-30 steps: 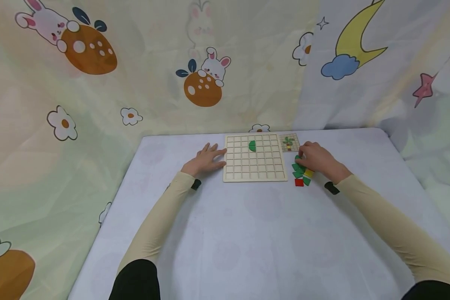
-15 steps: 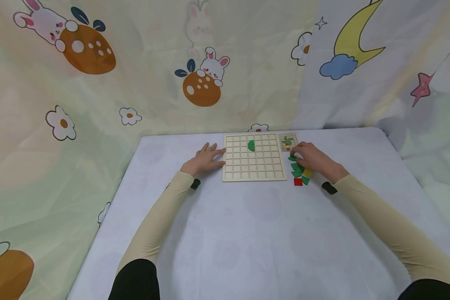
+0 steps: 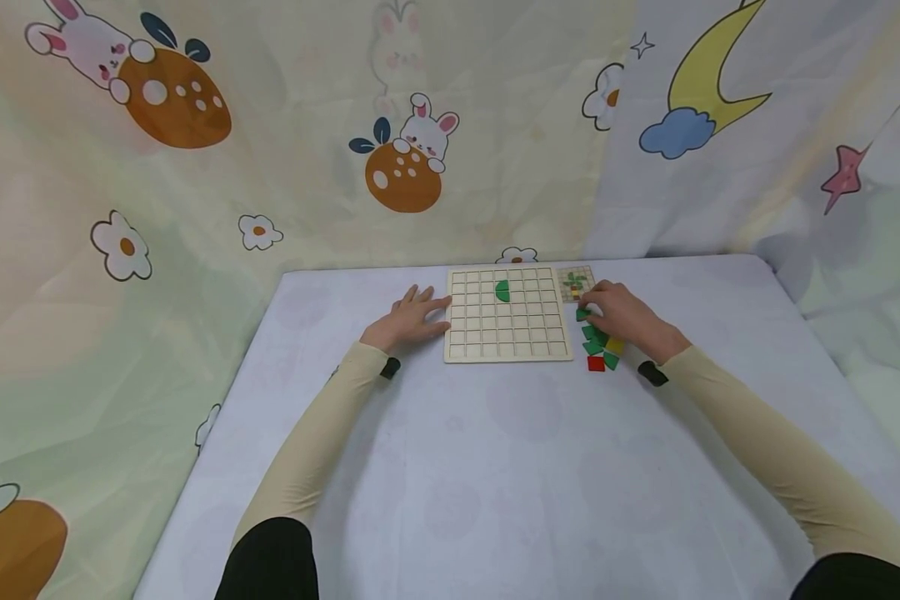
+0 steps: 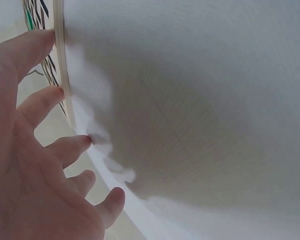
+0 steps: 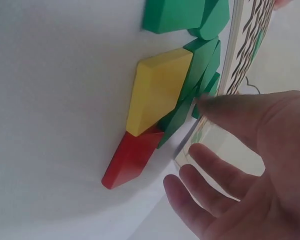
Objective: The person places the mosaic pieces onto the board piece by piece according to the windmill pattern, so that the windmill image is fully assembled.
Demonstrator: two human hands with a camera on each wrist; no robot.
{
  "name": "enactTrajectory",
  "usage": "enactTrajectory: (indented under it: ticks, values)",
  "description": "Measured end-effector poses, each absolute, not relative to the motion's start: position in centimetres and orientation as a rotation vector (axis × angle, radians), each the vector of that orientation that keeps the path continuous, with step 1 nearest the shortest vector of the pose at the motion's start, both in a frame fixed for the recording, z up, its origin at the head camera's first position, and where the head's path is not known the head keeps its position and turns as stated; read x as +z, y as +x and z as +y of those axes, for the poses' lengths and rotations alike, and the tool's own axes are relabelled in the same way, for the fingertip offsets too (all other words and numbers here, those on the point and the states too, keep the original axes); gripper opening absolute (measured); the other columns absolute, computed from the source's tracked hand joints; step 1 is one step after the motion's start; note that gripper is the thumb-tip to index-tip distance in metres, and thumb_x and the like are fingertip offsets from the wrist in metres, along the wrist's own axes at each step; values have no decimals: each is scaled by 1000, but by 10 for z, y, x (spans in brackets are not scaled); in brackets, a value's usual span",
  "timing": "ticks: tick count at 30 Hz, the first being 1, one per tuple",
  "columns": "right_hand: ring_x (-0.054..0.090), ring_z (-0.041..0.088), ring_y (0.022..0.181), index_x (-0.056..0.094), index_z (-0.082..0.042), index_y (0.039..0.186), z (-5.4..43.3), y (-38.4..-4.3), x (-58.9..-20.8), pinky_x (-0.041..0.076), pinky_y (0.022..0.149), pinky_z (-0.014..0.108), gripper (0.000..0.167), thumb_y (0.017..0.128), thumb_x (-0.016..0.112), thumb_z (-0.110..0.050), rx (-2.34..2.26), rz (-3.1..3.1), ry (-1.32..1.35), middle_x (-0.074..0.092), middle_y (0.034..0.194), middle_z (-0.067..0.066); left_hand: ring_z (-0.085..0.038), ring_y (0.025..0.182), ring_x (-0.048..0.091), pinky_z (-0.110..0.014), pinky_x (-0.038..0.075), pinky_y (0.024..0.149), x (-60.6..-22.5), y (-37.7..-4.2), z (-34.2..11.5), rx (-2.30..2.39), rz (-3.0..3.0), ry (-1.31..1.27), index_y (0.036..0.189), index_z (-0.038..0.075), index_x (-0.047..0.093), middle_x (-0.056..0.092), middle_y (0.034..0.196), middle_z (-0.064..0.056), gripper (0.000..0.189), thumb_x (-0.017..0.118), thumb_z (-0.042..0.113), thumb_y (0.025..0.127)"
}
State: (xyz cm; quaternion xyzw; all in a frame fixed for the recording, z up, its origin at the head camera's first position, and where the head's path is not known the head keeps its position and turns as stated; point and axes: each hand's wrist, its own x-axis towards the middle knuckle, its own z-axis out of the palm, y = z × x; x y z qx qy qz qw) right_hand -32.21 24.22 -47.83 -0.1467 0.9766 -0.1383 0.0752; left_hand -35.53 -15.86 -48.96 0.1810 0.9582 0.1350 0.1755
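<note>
The pale wooden grid board (image 3: 465,354) lies flat on the white-covered table. My left hand (image 3: 405,322) is spread at its left edge; in the left wrist view the thumb and forefinger touch the board's side. Two green quarter-round pieces (image 3: 502,291) together form a half circle on the board. Right of the board, my right hand (image 3: 630,319) pinches a small green block (image 3: 582,315) between thumb and forefinger. The forefinger is mostly hidden behind the thumb in the right wrist view. Beneath that hand lie several green blocks, a yellow block (image 5: 160,90) and a red block (image 5: 132,155).
A small pattern card (image 3: 576,283) with a green, yellow and red picture lies against the board's upper right side. Behind the table hangs a cloth backdrop (image 3: 300,167) with printed rabbits and flowers. The white table cover (image 3: 480,475) stretches toward the person.
My right hand has shifted slightly left, toward the board, and the green block at its fingertips has moved left out of the pile. My left hand has stayed at the board's edge.
</note>
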Motion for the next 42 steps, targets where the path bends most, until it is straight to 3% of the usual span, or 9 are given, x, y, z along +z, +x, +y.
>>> enactTrajectory:
  ticks: [3,8,11,18,26,33,42]
  values:
    - [47,43,118,67,-2,124,241,-322,-478,47,100,56,31,96,64,-15,-393,2960,-436,51,136,26,-37,157,-8,-63,8,123,-489,-355,-159,380,2716,518,159,32,29,8,171,-10,68,49,58,100]
    - [49,39,104,66,1,114,237,-319,-479,50,84,49,45,91,73,-36,-312,3013,-332,55,123,25,-37,157,-8,-63,9,123,-489,-357,-159,354,2722,525,160,33,27,7,171,-10,69,47,61,100]
    - [48,38,99,65,3,111,235,-318,-480,49,79,47,49,89,75,-41,-270,3021,-294,56,117,25,-37,157,-8,-63,8,123,-489,-357,-159,369,2716,522,160,33,28,7,171,-10,69,47,61,100]
    - [48,38,100,66,1,110,232,-319,-480,49,81,49,37,93,70,-32,-316,3006,-288,55,121,25,-37,157,-8,-64,8,123,-487,-357,-160,391,2708,518,159,32,29,8,171,-10,68,49,58,100]
    - [48,42,110,68,-3,120,233,-319,-480,49,91,54,33,95,68,-25,-438,2956,-361,52,133,26,-38,157,-7,-63,8,123,-489,-357,-160,383,2708,530,159,32,29,8,171,-11,68,49,58,100]
    - [51,41,112,70,-2,115,236,-321,-479,48,94,55,31,93,70,-24,-416,2990,-460,56,129,25,-37,157,-9,-62,7,124,-493,-356,-159,379,2700,522,160,33,27,6,171,-10,69,49,60,100]
    - [55,33,104,71,-4,112,217,-334,-472,50,91,48,28,92,74,-23,-430,2982,-648,63,118,18,-37,157,-8,-62,9,124,-492,-356,-159,362,2728,519,159,33,28,7,171,-10,68,48,59,100]
